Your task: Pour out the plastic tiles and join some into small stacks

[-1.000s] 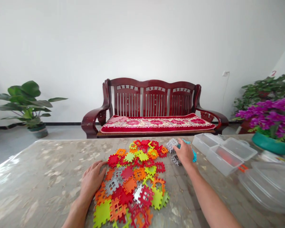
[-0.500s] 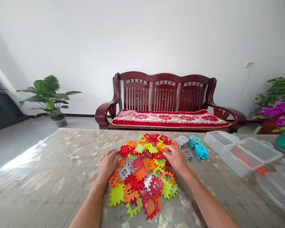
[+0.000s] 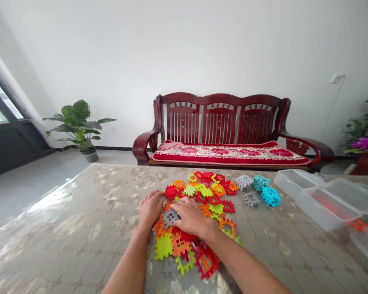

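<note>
A heap of toothed, flat plastic building pieces in red, orange, yellow-green and grey [image 3: 163, 246] lies on the table. My right hand [image 3: 190, 216] reaches over its middle, thumb and fingers closed on the right edge of a grey window-shaped piece [image 3: 170, 218]. Beside the heap's left edge rests my left hand [image 3: 151, 207], its fingers stretched out toward a red piece [image 3: 171, 192] and nothing visible in its grip. My right hand and forearm hide part of the heap.
Right of the heap sit stacks of light grey pieces [image 3: 244, 182] and blue pieces [image 3: 270, 197], with a darker grey piece [image 3: 251, 199] nearby. A clear plastic box [image 3: 325, 212] with its lid open stands farther right. Behind the table [image 3: 110, 192] is a wooden bench [image 3: 221, 98].
My right hand has moved left from the heap's right edge to its middle and closed on a grey piece. My left hand stays by the left edge. The view has turned slightly left.
</note>
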`<state>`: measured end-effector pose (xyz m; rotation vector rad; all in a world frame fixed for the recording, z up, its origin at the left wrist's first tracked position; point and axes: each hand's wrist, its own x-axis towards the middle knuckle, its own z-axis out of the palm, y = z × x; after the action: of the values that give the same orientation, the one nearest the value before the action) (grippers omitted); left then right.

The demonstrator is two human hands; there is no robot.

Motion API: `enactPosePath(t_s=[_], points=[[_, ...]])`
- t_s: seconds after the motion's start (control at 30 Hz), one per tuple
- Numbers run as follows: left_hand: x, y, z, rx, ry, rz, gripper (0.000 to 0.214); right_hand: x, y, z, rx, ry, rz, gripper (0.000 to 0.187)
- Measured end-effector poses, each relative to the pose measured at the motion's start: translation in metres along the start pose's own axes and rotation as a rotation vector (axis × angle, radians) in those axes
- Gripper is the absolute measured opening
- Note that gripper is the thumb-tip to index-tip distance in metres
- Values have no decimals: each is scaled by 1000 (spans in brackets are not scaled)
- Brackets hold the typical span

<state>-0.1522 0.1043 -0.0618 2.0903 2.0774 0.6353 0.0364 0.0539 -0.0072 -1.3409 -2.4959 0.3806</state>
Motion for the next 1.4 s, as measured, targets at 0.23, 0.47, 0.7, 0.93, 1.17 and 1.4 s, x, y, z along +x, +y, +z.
enactPosePath(t_s=[0.23,0.47,0.7,0.93,1.17,1.4], points=[[3,-4,4,-8,22,14,36,5,3,7,-42,31,1,28],[4,-4,5,-23,17,20,37,19,0,8,-84,18,-66,29],[5,-2,4,-36,22,48,37,21,0,12,-89,49,-19,28],[5,-3,4,-6,3,51,37,-4,38,-15,104,265,188,17],[4,-2,3,3,12,54,36,-40,125,-35,236,491,294,48],[5,-5,6,29,12,57,36,-59,160,-22,519,528,467,62]])
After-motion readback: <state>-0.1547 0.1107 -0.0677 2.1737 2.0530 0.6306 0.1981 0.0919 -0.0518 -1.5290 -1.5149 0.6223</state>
